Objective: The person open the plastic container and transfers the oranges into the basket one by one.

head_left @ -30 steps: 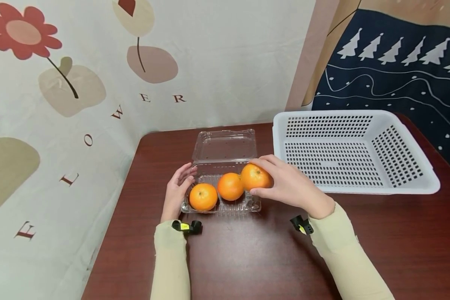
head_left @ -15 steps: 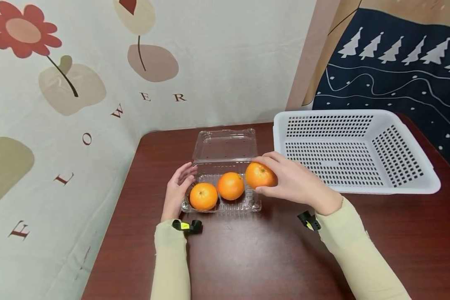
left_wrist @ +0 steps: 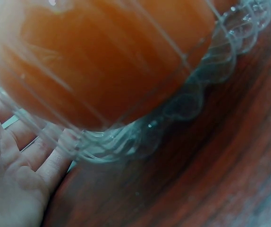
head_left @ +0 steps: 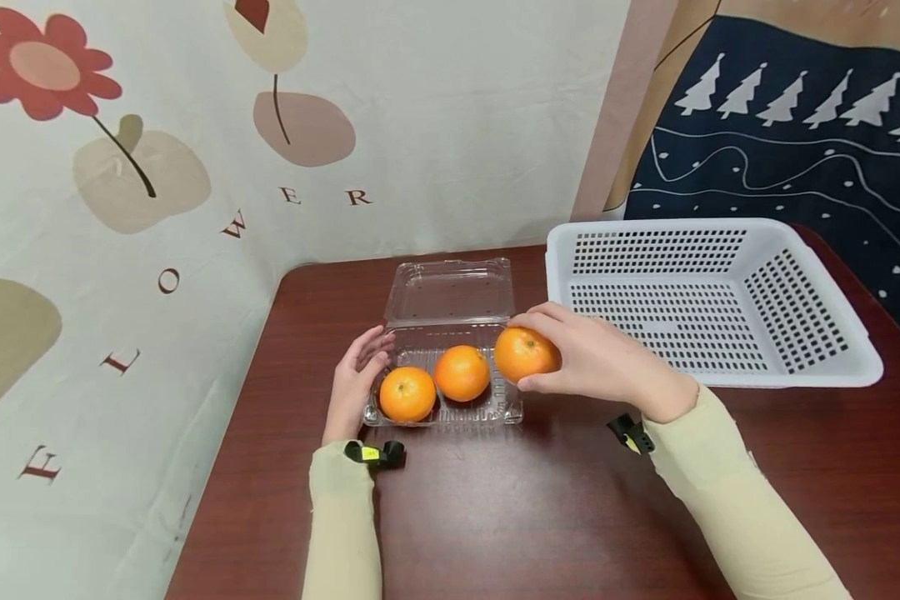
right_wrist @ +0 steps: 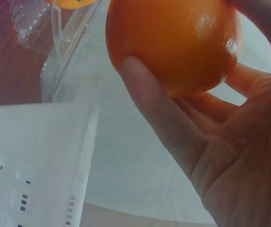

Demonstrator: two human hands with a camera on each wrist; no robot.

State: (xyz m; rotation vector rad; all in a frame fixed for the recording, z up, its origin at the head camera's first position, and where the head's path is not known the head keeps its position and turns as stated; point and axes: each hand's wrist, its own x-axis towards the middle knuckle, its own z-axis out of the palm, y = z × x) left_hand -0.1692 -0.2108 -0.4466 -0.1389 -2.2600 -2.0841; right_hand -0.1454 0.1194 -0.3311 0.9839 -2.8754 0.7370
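Note:
My right hand (head_left: 603, 358) grips an orange (head_left: 527, 354), its fingers and thumb round the fruit, over the right end of a clear plastic clamshell box (head_left: 450, 333). The right wrist view shows this orange (right_wrist: 173, 42) close up, the thumb laid along its skin. Two more oranges sit in the box: one in the middle (head_left: 462, 373) and one at the left end (head_left: 407, 394). Beside the left wall of the box is my left hand (head_left: 356, 379), fingers extended; in the left wrist view this hand (left_wrist: 17, 175) lies along the clear plastic.
The box's lid (head_left: 450, 292) is folded back toward the wall. To the right stands a white perforated plastic basket (head_left: 712, 377) on the dark wooden table (head_left: 487, 517). Behind the table hangs a flower-printed cloth (head_left: 450, 125). Both wrists carry black straps.
My right hand has drawn the orange a little to the right, away from the middle orange, opening a gap between them. My left hand has stayed in place.

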